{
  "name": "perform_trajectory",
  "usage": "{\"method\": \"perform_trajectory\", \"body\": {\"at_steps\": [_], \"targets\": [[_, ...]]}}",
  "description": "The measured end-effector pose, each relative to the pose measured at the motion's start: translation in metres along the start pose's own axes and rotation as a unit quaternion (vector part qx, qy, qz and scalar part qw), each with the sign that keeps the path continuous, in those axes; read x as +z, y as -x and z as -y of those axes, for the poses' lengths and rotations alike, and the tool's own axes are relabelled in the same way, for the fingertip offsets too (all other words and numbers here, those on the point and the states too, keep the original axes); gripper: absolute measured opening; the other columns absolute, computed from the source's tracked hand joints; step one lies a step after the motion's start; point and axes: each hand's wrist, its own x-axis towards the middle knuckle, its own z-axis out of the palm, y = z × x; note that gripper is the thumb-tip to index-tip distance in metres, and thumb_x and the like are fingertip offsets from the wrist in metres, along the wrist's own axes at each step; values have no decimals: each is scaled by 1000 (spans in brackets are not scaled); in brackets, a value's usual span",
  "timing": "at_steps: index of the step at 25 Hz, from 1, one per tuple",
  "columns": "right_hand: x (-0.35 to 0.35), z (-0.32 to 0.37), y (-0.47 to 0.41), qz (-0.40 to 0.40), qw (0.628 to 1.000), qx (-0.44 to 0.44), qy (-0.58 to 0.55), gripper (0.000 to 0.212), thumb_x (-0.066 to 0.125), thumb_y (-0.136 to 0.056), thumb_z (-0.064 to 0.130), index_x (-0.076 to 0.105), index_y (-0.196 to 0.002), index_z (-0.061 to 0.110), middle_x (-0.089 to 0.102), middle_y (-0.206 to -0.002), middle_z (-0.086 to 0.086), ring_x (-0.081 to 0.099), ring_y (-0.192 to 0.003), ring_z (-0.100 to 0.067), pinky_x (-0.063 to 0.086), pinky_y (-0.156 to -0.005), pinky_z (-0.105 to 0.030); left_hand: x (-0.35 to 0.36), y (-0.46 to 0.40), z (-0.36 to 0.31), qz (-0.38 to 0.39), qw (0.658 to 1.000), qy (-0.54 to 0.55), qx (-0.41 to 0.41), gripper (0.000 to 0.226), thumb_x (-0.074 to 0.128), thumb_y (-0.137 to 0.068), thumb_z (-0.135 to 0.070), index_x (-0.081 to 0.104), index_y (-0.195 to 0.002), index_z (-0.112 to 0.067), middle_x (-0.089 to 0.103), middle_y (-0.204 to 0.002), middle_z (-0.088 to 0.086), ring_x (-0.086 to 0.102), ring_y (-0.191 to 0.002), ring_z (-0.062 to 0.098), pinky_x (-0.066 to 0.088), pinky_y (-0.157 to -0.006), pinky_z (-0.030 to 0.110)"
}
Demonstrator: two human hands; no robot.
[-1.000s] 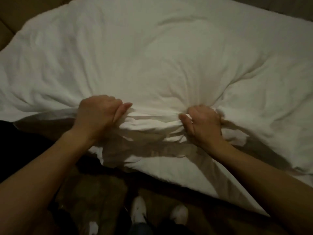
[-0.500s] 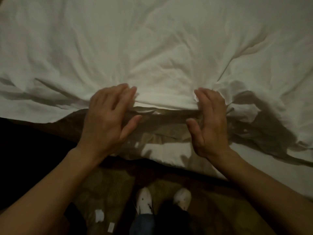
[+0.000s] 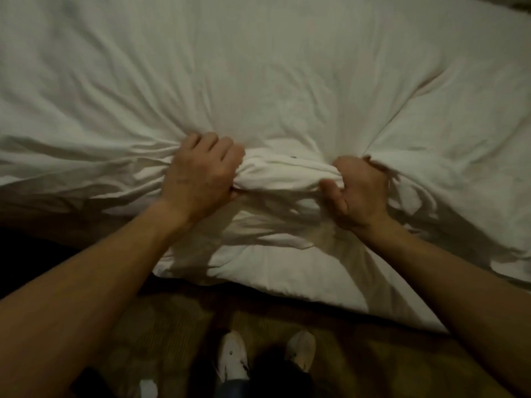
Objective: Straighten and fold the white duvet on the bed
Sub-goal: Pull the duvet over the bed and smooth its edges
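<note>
The white duvet [image 3: 287,81] lies spread but creased across the bed, its near edge bunched in the clenched left hand [image 3: 201,176] and right hand [image 3: 359,191]; straightening appears only begun, and no fold is yet visible.

Bare forearms [image 3: 94,285] with no sleeves in view, white shoes [image 3: 232,358] with small dark dots, dark blue trouser hem above the left one.
</note>
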Motion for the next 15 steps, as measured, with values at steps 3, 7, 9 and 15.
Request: {"method": "perform_trajectory", "body": {"at_steps": [3,7,9,15], "targets": [[-17,24,-20,-26,999,14,-14,64,10,-103,63,41,-66,22,40,-60,0,39,-51,-22,22,-58,-31,-24,-5,31,-10,998,68,-9,52,40,-101,-48,58,-78,-5,58,-67,19,58,-57,36,41,-47,40],[-39,8,5,28,999,33,1,74,18,-103,62,63,-85,6,60,-84,-14,54,-80,-32,37,-76,-40,-42,-8,21,45,998,39,-19,62,34,-100,-57,59,-82,-3,58,-72,20,57,-60,38,39,-51,43],[-58,-25,26,23,998,48,40,73,24,-102,62,65,-103,2,61,-103,-17,56,-99,-36,37,-97,-46,-40,-22,-5,68,997,21,10,62,43,-93,-61,60,-96,-1,60,-86,21,59,-73,38,40,-62,45],[-123,-157,114,46,979,153,131,95,25,-95,75,40,-145,-3,47,-142,-26,43,-134,-41,20,-116,-66,-2,-90,-133,107,986,-10,130,99,51,-81,-79,37,-146,-6,50,-133,22,50,-114,39,38,-94,51]]}}
